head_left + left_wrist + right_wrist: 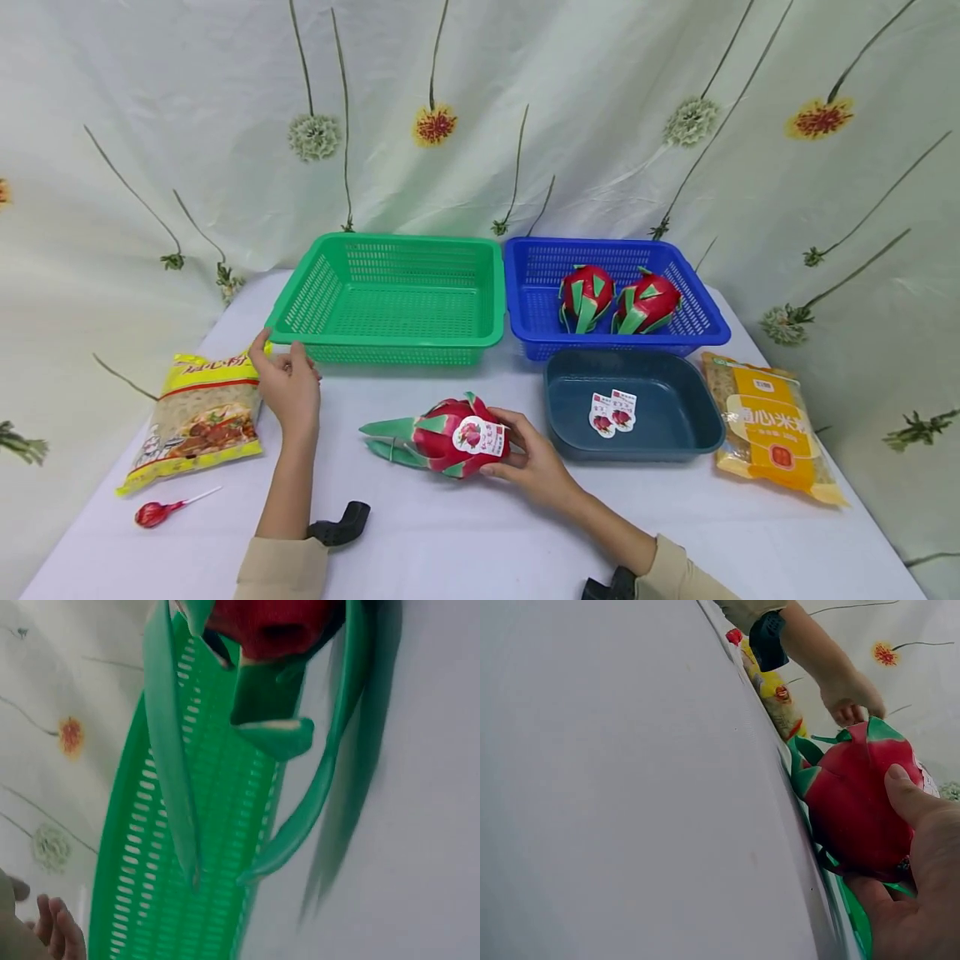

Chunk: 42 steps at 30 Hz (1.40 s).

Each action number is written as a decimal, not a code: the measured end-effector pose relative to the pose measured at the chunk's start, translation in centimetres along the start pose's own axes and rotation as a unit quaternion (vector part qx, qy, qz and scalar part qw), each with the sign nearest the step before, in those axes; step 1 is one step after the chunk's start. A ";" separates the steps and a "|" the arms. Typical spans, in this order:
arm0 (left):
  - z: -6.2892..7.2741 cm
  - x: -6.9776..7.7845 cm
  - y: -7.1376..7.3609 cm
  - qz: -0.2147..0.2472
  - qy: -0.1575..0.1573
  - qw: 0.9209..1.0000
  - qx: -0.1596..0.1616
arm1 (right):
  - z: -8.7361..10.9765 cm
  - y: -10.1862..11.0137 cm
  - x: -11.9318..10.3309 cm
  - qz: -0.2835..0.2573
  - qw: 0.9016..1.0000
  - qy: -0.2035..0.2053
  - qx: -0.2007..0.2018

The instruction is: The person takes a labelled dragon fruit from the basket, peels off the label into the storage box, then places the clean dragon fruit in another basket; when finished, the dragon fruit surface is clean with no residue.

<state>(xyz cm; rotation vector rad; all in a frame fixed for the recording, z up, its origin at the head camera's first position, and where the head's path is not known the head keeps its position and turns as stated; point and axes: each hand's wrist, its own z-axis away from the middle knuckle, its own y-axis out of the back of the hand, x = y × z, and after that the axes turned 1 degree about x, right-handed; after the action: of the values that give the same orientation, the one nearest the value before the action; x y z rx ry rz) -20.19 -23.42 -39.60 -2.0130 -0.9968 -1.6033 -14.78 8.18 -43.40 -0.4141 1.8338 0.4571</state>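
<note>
resting on its side at lower centre of the head view, the dragon fruit lies on the white table with its green leaf tips pointing toward the left of the frame and a round sticker facing up. the right hand grasps it from the right end, thumb and fingers curled against the red skin; the right wrist view shows the thumb pressed on the fruit and the palm under it. the left hand sits at left centre, well apart from the fruit, its fingers loosely bent and holding nothing, just in front of the front left corner of the green basket and beside the yellow noodle bag; whether the fingertips touch either one cannot be told. in the left wrist view the leaf tips fill the top, with the green basket behind them.

right of the green basket, touching it, stands a blue basket with two more dragon fruits side by side inside. in front of it a dark tray holds two stickers. an orange bag lies at the right edge, and a red lollipop lies at lower left.
</note>
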 end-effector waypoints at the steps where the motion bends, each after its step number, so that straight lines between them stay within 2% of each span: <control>1: 0.4 0.4 0.0 -0.005 -0.044 0.999 -0.020 | 0.0 0.0 0.1 -0.003 1.000 0.005 0.001; 2: 1.1 1.2 -0.1 -0.003 -0.100 0.994 -0.048 | 0.0 0.0 0.2 -0.006 1.000 0.008 0.003; 3: 1.7 1.6 -0.2 -0.002 -0.158 0.983 -0.091 | 0.0 -0.1 0.2 -0.010 1.000 0.011 0.006; 4: 2.3 2.0 -0.4 0.000 -0.207 0.967 -0.148 | 0.0 -0.1 0.6 -0.013 1.000 0.014 0.008; 5: 3.0 2.3 -0.6 -0.004 -0.247 0.945 -0.214 | 0.0 0.0 1.0 -0.018 1.000 0.019 0.010; 6: 3.7 2.5 -0.8 -0.010 -0.273 0.920 -0.281 | 0.0 0.0 1.3 -0.023 0.999 0.024 0.013; 7: 4.4 2.5 -1.1 -0.021 -0.292 0.894 -0.339 | 0.0 0.0 1.8 -0.027 0.999 0.027 0.016; 9: 5.5 2.0 -1.8 -0.057 -0.293 0.850 -0.434 | -0.1 0.1 2.6 -0.034 0.998 0.037 0.021; 11: 6.4 1.6 -2.3 -0.094 -0.278 0.821 -0.489 | -0.1 0.1 3.0 -0.038 0.998 0.050 0.025; 13: 7.0 1.2 -2.6 -0.117 -0.267 0.807 -0.513 | -0.1 0.1 3.1 -0.035 0.998 0.052 0.030; 17: 7.6 0.6 -2.8 -0.147 -0.261 0.794 -0.529 | 0.0 0.1 2.9 -0.023 0.998 0.047 0.033; 22: 8.0 0.3 -2.9 -0.167 -0.272 0.789 -0.525 | 0.1 -0.1 1.6 -0.021 0.998 0.047 0.029; 27: 8.2 0.0 -3.1 -0.168 -0.284 0.796 -0.507 | 0.1 -0.1 0.1 -0.007 0.999 0.030 0.032; 31: 8.3 -0.5 -3.3 -0.152 -0.314 0.804 -0.481 | 0.1 -0.1 -1.0 0.052 0.996 0.049 0.046; 36: 8.4 -1.1 -3.3 -0.127 -0.356 0.813 -0.443 | -0.1 -0.3 -2.7 0.122 0.981 0.101 0.109; 40: 8.3 -1.3 -3.3 -0.105 -0.386 0.817 -0.415 | -0.2 -0.3 -3.9 0.152 0.972 0.089 0.159; 42: 8.2 -1.3 -3.3 -0.093 -0.392 0.819 -0.408 | -0.2 -0.2 -4.2 0.150 0.971 0.072 0.174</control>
<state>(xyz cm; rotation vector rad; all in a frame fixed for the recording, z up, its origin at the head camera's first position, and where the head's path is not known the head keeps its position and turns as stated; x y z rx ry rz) -17.09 -15.97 -43.52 -3.4504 -0.8046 -1.4065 -13.61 8.08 -39.34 0.0751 2.0795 0.3041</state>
